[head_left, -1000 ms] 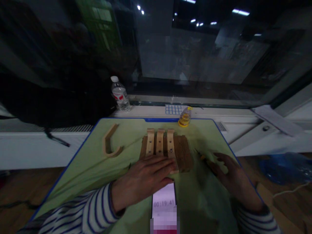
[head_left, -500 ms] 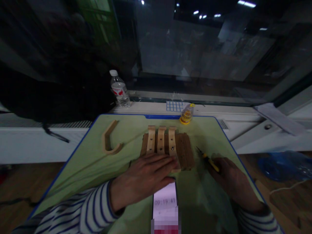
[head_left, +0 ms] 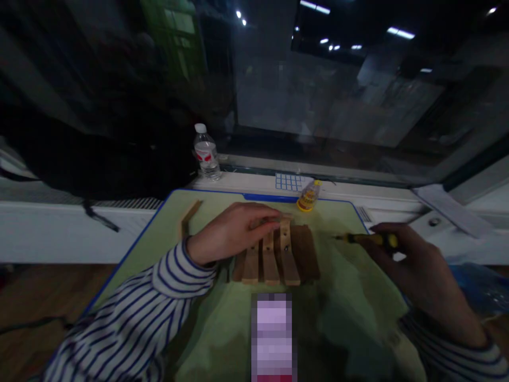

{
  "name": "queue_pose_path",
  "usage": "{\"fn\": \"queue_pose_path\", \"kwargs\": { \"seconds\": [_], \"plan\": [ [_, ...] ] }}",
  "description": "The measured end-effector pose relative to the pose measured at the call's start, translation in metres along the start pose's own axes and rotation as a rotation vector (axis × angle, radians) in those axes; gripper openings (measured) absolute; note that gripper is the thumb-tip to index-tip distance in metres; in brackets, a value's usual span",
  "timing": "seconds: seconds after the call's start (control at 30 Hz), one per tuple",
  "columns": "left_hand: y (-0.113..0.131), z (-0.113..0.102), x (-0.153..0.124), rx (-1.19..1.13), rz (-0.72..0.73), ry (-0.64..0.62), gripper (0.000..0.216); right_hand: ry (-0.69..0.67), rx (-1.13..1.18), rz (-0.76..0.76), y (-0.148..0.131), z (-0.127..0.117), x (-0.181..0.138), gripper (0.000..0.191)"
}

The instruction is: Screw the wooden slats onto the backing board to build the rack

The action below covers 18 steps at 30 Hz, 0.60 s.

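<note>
At the far left, black fabric (head_left: 131,164) is seen beyond the table (head_left: 207,329). On the table's left, one loose wooden piece (head_left: 191,212) is partly hidden by the left hand and sleeve. One water bottle (head_left: 207,159) is stood on the far sill (head_left: 242,179); red marks are shown on its white label, but no word can be read. The left hand (head_left: 230,231) is laid over the far part of the strips, its fingers bent across them; whether anything is gripped cannot be told. Three strips (head_left: 271,270) are counted side by side on one brown board (head_left: 307,252), mid-table. Nearer, one phone (head_left: 274,339) is laid, its screen blurred into blocks. On the sill, one blue-gridded card (head_left: 289,182) is placed; beside it, at the table's far edge, one yellow-capped bottle (head_left: 308,198) is stood, its lettering too small to be read. To the right, one screwdriver (head_left: 353,238) is gripped by the closed fingers of the right hand (head_left: 421,262), its tip pointed left, apart from the board.
</note>
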<state>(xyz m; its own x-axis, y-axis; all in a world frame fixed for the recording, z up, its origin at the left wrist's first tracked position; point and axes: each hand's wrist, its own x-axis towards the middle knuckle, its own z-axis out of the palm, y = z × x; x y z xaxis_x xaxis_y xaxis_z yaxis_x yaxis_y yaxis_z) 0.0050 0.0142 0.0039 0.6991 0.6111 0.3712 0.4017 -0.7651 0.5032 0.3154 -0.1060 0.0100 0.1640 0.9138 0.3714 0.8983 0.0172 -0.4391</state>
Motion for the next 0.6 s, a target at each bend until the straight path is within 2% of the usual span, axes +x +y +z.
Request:
{"fn": "queue_pose_path", "kwargs": {
  "seconds": [0.1, 0.17, 0.23, 0.3, 0.47, 0.6],
  "plan": [
    [-0.007, 0.012, 0.001, -0.042, 0.040, -0.072, 0.026, 0.048, 0.110, -0.134, -0.030, -0.002, 0.023, 0.030],
    [-0.014, 0.019, -0.004, -0.030, 0.046, -0.158, 0.022, 0.022, 0.107, -0.204, -0.045, 0.002, 0.032, 0.027],
    [-0.019, 0.023, -0.010, -0.043, 0.062, -0.223, 0.022, -0.025, 0.126, -0.270, -0.054, 0.009, 0.037, 0.024],
    [-0.020, 0.023, -0.016, -0.057, 0.099, -0.244, 0.024, -0.011, 0.148, -0.275, -0.059, 0.016, 0.039, 0.024],
    [0.006, 0.019, -0.028, 0.003, 0.187, -0.265, 0.030, 0.089, 0.069, -0.248, -0.059, 0.025, 0.036, 0.036],
    [0.034, 0.028, -0.039, 0.137, 0.220, -0.120, 0.033, 0.049, 0.067, -0.265, -0.059, 0.028, 0.030, 0.037]
  ]
}}
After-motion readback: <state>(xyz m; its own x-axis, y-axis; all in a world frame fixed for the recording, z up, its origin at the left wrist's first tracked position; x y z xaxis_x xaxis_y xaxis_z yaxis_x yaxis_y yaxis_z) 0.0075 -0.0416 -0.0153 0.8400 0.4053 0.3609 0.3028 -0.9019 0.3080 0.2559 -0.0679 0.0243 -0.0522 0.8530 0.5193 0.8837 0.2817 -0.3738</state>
